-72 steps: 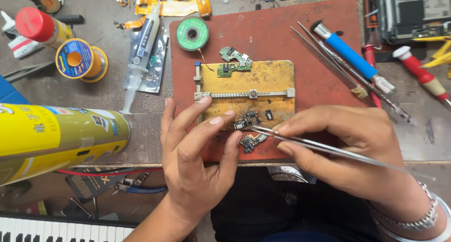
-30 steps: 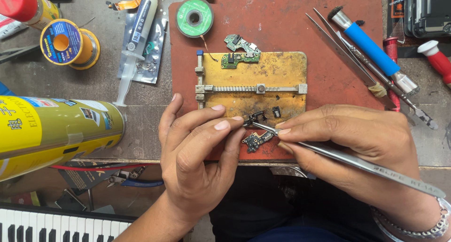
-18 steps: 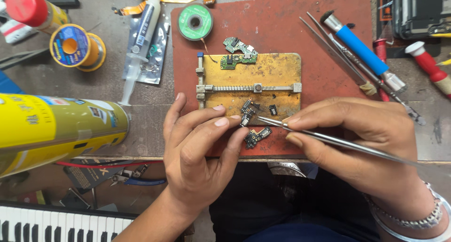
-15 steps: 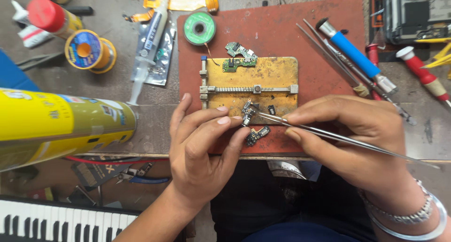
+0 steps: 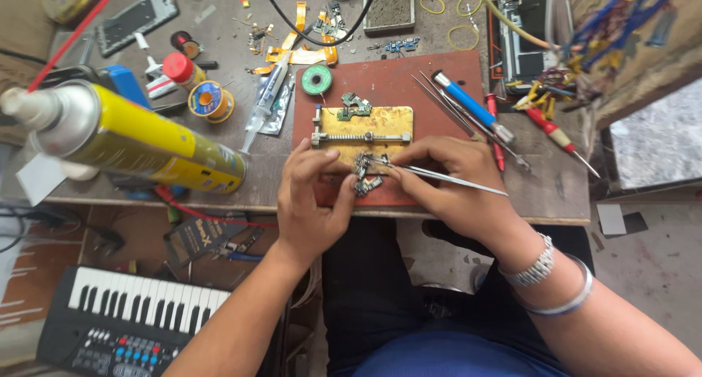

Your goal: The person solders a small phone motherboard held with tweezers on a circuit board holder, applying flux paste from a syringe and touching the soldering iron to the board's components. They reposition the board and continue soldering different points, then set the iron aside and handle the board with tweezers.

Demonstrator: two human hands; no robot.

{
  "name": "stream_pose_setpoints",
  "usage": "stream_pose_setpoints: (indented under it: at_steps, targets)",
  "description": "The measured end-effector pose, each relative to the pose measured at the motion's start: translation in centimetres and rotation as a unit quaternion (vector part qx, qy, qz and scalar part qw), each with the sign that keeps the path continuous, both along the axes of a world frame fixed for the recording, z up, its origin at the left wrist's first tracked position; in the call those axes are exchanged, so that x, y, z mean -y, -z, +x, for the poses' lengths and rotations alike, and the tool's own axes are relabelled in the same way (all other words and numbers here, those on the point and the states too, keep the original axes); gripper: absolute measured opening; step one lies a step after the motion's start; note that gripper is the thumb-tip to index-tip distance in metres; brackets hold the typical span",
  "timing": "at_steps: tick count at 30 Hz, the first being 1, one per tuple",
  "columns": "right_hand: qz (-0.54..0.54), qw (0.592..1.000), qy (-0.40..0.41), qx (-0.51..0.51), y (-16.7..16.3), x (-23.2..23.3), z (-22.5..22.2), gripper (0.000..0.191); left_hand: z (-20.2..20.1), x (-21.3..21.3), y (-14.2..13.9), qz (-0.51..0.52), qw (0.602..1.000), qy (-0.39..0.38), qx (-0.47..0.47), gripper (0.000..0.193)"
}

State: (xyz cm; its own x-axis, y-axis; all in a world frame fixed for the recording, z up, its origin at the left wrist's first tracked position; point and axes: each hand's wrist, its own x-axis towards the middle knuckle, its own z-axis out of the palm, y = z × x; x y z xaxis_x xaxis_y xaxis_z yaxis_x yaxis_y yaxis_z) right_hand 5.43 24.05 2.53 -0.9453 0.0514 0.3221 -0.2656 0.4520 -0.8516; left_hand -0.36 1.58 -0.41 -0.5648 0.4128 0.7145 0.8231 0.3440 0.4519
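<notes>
Spray can (image 5: 139, 139), yellow, lay at the frame's left, well apart from the work. Near centre, the left hand (image 5: 311, 194) pressed curled fingers beside small circuit boards (image 5: 363, 174) at the lower edge of the brass holder (image 5: 362, 128) on the red mat (image 5: 387, 84). Rightward, the right hand (image 5: 453, 183) pinched tweezers (image 5: 431, 174), tips on the boards. Steadying both wrists on the bench and gripping lightly would likely serve best.

A yellow spray can (image 5: 139, 139) lies well left of the grip on the worktop (image 5: 556, 194). A green solder spool (image 5: 316, 78) sits beyond it, a blue-handled screwdriver (image 5: 468, 110) to its right. A small keyboard (image 5: 135, 315) lies below left.
</notes>
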Motion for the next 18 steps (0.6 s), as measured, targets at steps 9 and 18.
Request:
stream_pose_setpoints:
  at_steps: [9,18]
  targets:
    - [0.031,0.995,-0.005,-0.098,1.0,0.5,0.1,0.016,0.1,-0.6,0.5,0.007,0.997,-0.057,-0.043,0.035]
    - [0.006,0.999,-0.010,-0.052,0.7,0.1,0.2,0.016,0.5,-0.5,-0.8,-0.029,0.998,-0.051,-0.011,0.036]
